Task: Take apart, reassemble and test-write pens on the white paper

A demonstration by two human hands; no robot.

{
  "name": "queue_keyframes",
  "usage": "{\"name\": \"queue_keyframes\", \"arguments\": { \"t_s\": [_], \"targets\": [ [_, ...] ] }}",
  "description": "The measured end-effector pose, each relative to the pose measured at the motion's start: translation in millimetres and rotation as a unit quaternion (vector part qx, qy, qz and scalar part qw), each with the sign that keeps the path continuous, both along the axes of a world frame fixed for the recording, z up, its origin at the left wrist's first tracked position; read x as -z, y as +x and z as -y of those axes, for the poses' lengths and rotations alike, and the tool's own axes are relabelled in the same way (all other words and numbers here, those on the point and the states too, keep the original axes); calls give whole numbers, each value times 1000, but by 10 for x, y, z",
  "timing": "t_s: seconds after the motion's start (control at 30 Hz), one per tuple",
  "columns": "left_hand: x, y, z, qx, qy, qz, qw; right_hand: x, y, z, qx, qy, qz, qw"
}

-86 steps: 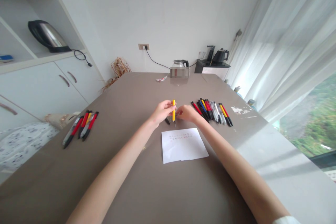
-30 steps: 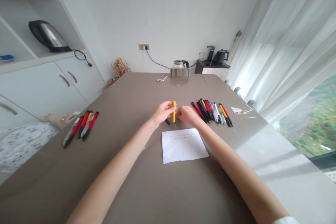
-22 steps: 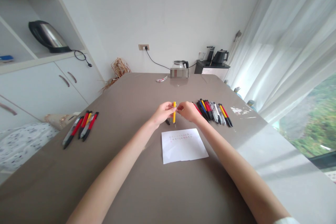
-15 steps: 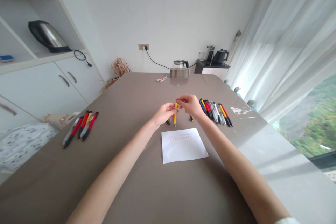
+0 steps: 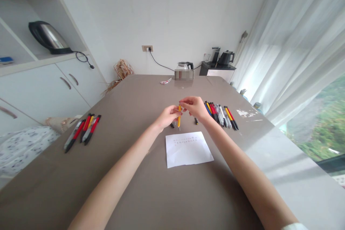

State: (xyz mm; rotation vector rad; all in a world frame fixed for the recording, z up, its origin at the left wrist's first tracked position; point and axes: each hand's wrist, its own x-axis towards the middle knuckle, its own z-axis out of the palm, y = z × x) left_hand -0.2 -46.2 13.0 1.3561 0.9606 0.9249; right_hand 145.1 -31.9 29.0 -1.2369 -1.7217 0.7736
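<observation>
My left hand (image 5: 167,116) is closed around a yellow pen barrel (image 5: 179,116), held almost upright above the brown table (image 5: 140,172). My right hand (image 5: 194,107) pinches at the top end of that barrel; what its fingertips grip is too small to name. A small black pen part (image 5: 171,125) lies on the table under my left hand, and another small dark part (image 5: 196,120) lies below my right hand. A white sheet of paper (image 5: 188,148) with a few printed lines lies just in front of both hands.
A row of several pens (image 5: 220,114), red, blue, yellow, black and clear, lies right of my right hand. A smaller group of pens (image 5: 83,131) lies near the table's left edge. A glass kettle (image 5: 184,66) stands at the far end, a curtain (image 5: 291,50) hangs on the right.
My right hand has lifted from beside the lower part of the yellow barrel to its top end. A small dark part now shows on the table where that hand was. The left hand has barely moved.
</observation>
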Motion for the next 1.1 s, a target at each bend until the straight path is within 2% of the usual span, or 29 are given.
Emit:
{"name": "queue_keyframes", "arguments": {
  "t_s": [1.1],
  "targets": [
    [-2, -14, -14, -2, 14, 5, 1000, -61, -35, 69, -8, -3, 35, 999]
  ]
}}
